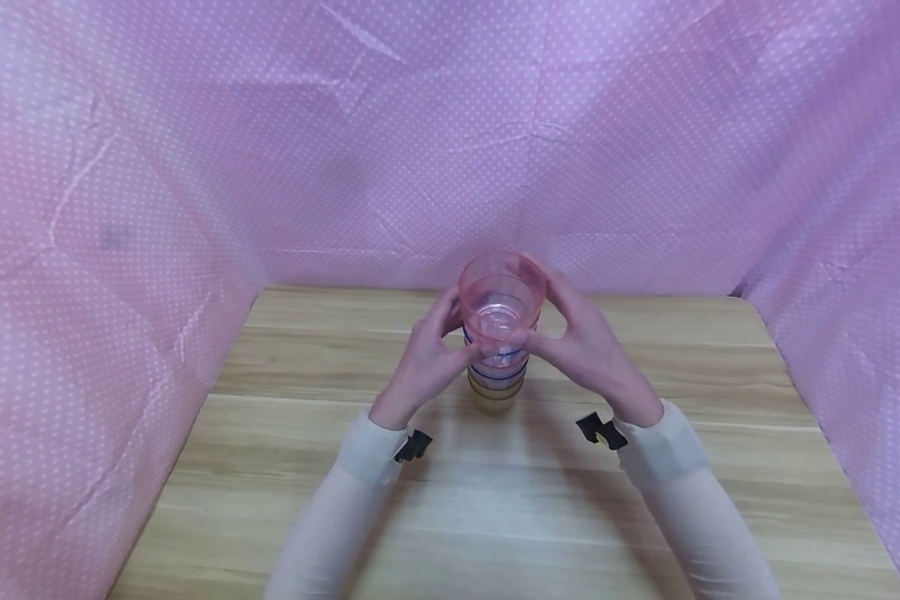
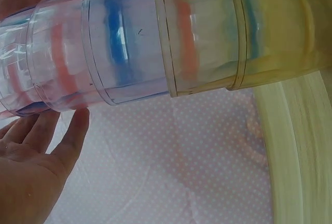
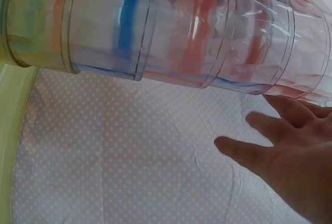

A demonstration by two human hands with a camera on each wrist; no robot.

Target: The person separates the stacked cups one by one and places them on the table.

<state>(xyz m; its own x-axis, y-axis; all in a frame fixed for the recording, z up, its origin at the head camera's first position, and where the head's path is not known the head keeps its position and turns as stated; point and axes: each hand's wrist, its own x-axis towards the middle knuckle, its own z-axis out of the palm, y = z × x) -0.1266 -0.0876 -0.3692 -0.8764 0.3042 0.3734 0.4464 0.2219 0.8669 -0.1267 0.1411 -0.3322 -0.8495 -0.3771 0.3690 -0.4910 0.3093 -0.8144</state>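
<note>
A tall stack of nested clear plastic cups point(image 1: 497, 385) stands upright on the table, pink at the top and yellow at the bottom. My left hand point(image 1: 429, 360) holds its upper part from the left, thumb at the front. From the right, my right hand point(image 1: 591, 348) grips the topmost pink cup point(image 1: 487, 271), with fingers behind it and the thumb across the front. Both wrist views show blue and red bands on the cups. In the left wrist view the yellow cups point(image 2: 285, 32) are at the table end of the stack.
The wood-grain table point(image 1: 285, 467) lies under both forearms. A pink polka-dot cloth point(image 1: 390, 150) hangs behind the table and along both sides. Each wrist wears a white band with a black mount, such as the right mount point(image 1: 602, 432).
</note>
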